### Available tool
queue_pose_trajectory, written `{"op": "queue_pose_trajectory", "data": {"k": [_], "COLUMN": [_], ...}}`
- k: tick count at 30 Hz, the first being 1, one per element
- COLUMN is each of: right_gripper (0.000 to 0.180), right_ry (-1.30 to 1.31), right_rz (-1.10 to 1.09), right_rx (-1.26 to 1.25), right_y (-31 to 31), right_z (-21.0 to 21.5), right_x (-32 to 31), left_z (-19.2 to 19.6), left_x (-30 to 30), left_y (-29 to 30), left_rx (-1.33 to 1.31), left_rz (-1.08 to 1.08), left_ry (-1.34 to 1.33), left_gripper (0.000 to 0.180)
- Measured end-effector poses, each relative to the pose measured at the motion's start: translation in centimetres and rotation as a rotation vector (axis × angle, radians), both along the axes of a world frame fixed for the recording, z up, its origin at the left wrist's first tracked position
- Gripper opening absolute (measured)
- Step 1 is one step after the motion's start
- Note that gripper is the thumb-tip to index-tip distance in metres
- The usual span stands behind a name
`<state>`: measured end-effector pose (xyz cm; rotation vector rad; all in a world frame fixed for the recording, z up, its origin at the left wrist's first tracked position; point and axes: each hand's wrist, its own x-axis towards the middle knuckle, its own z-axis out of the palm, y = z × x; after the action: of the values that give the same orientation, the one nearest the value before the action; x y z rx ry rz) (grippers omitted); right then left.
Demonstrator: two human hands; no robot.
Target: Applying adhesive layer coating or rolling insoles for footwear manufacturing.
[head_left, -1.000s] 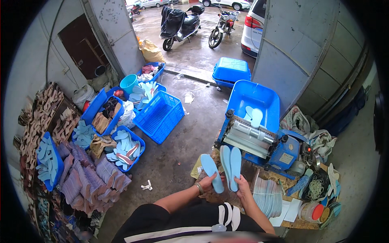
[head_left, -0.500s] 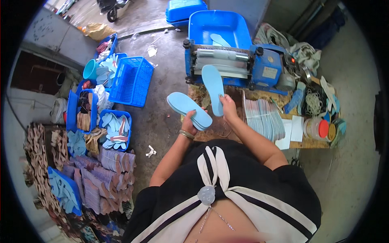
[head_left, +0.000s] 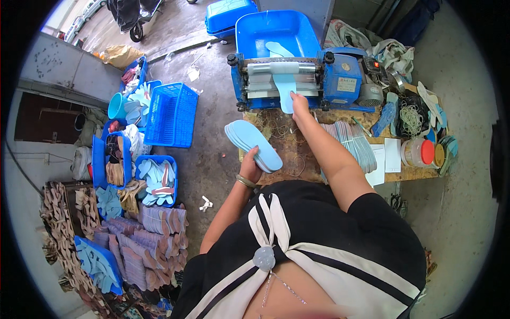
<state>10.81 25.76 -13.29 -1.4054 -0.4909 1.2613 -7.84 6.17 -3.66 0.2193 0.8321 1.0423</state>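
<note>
The right hand (head_left: 300, 106) is closed on the near end of a single light-blue insole (head_left: 286, 95), which reaches to the front of the blue roller machine (head_left: 343, 72); how far its other end sits between the rollers is hard to tell from above; the left hand (head_left: 251, 167), well apart from the right, clasps a layered stack of insoles (head_left: 249, 141) in front of the machine and toward its left; behind the machine stands a blue tub (head_left: 249, 40); in front of the machine's right end, a tied bundle (head_left: 353, 146) lies on the workbench (head_left: 287, 159); a red-lidded jar (head_left: 411, 154) stands farther right; well left of the machine, an open blue basket (head_left: 170, 114) rests on the floor.
</note>
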Motion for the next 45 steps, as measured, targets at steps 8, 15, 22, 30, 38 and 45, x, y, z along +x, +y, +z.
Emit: {"op": "queue_pose_trajectory", "data": {"k": [8,15,22,30,38,45], "right_gripper": [0.033,0.027,0.017,0.012,0.014,0.014], "right_ry": [0.206,0.335,0.239,0.218,0.267,0.256], "right_rz": [0.374,0.898,0.822,0.502,0.483,0.434], "right_rx": [-0.268,-0.251,-0.155,-0.132,-0.207,-0.154], "right_y": [-5.4,-15.8,-16.3,-12.3,-10.9,-9.7], "right_z": [3.6,8.6,8.3,6.3,6.9,5.2], "right_x": [-0.4,0.6,2.0,2.9,2.7,2.1], "left_z": [-0.8,-0.1,-1.0,-0.6,-1.8,-2.4], "left_x": [-0.7,0.3,1.0,1.2,-0.1,-0.5], "left_y": [1.0,1.3,1.0,-0.3,-1.0,-1.3], "left_rx": [-0.006,0.067,-0.02,0.003,0.083,0.112], "left_rz": [0.021,-0.001,0.054,0.039,0.043,0.109], "left_ry": [0.196,0.272,0.384,0.169,0.398,0.523], "left_gripper": [0.031,0.034,0.037,0.037,0.027,0.035]}}
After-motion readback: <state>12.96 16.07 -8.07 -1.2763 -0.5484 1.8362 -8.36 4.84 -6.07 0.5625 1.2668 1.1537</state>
